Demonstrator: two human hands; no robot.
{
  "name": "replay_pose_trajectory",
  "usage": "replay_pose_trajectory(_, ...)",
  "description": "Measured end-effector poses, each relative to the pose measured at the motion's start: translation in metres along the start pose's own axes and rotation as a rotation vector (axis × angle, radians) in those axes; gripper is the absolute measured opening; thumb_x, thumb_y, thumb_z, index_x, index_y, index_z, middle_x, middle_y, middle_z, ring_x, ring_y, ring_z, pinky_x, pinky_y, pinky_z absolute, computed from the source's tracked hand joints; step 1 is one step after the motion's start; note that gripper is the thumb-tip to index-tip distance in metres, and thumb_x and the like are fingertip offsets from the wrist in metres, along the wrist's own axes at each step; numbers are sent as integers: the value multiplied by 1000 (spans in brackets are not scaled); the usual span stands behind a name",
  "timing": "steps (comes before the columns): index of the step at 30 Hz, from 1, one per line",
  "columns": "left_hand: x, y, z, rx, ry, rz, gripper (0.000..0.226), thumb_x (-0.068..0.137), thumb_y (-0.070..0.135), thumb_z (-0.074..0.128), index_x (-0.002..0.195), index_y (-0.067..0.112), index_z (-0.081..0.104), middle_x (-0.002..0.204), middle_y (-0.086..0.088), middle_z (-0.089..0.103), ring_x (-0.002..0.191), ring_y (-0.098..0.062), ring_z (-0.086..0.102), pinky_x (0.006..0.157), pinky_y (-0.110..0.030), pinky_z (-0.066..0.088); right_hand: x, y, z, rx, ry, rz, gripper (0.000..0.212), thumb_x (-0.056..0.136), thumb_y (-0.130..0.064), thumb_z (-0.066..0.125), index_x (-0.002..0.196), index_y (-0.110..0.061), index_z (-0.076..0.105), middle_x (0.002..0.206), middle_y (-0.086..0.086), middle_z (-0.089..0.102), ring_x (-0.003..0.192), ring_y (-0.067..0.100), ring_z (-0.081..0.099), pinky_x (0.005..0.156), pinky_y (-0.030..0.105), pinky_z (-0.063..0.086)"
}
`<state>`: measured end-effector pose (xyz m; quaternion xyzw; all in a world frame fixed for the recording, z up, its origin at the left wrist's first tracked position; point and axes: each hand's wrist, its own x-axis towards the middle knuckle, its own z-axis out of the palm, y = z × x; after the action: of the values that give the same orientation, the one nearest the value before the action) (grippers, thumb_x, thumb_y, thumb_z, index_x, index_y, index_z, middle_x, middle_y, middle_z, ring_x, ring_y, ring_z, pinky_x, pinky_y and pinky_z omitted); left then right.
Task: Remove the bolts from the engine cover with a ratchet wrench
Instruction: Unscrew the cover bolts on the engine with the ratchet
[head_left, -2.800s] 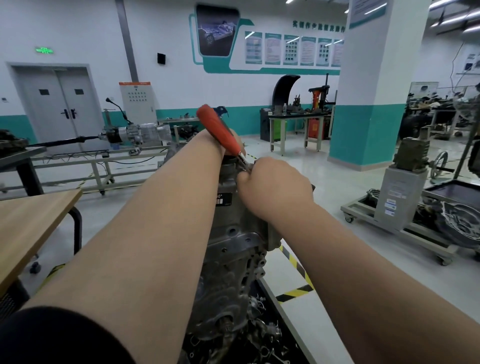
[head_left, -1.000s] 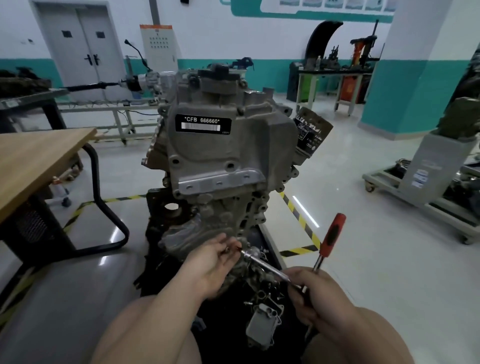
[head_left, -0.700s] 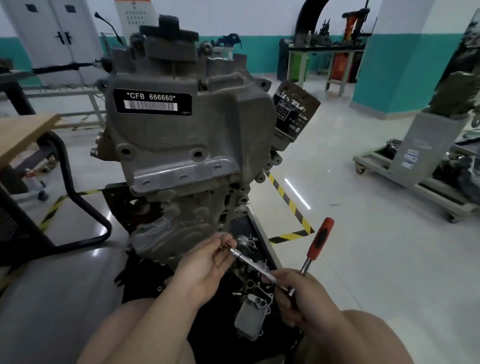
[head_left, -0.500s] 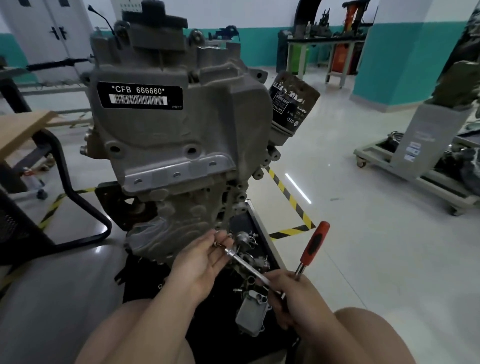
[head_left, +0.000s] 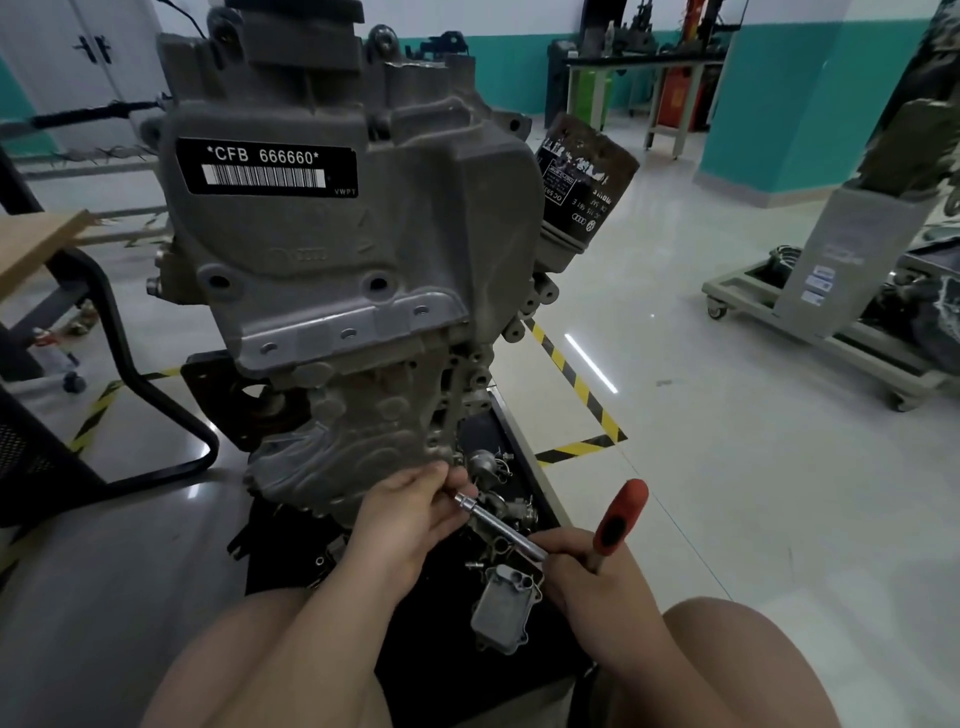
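Observation:
A grey engine cover (head_left: 337, 249) with a black "CFB 666660" label stands upright in front of me. My right hand (head_left: 587, 571) grips the ratchet wrench (head_left: 621, 514) by its head, the red handle pointing up. A chrome extension bar (head_left: 498, 527) runs from it up-left to a socket at the cover's lower right edge. My left hand (head_left: 410, 514) pinches the socket end with its fingertips. The bolt under the socket is hidden by my fingers.
A black tray (head_left: 524, 467) below the engine holds several loose metal parts and a grey oil cooler (head_left: 501, 605). A black oil filter (head_left: 582, 182) sticks out at the engine's right. A wooden table (head_left: 31, 244) stands left, a wheeled stand (head_left: 831, 312) right.
Both hands dropped from the top of the engine to its lower right edge. Over the last second the view closed in, and my hands and the wrench stayed at the same spot.

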<state>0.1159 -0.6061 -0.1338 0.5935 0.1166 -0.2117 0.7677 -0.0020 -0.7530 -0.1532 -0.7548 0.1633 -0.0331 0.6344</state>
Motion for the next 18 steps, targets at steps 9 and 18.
replay_pose_trajectory(9, 14, 0, 33, -37, -31, -127, 25, 100, 31, 50, 87, 13, 62, 68, 2, 73, 60, -15, 71, 54, -27, 53, 7, 2, 12, 420, 77, 185, 35, 91, 1, 42, 78, -6, 73, 44, 6, 36, 35, 17, 27, 37, 21, 29)
replay_pose_trajectory(18, 52, 6, 72, 151, -69, -123, 35, 104, 28, 34, 86, 14, 60, 59, 3, 68, 53, -16, 64, 58, -27, 47, 25, -1, 25, 481, 169, 208, 35, 90, -4, 46, 78, -18, 75, 49, 2, 41, 38, 13, 31, 37, 22, 29)
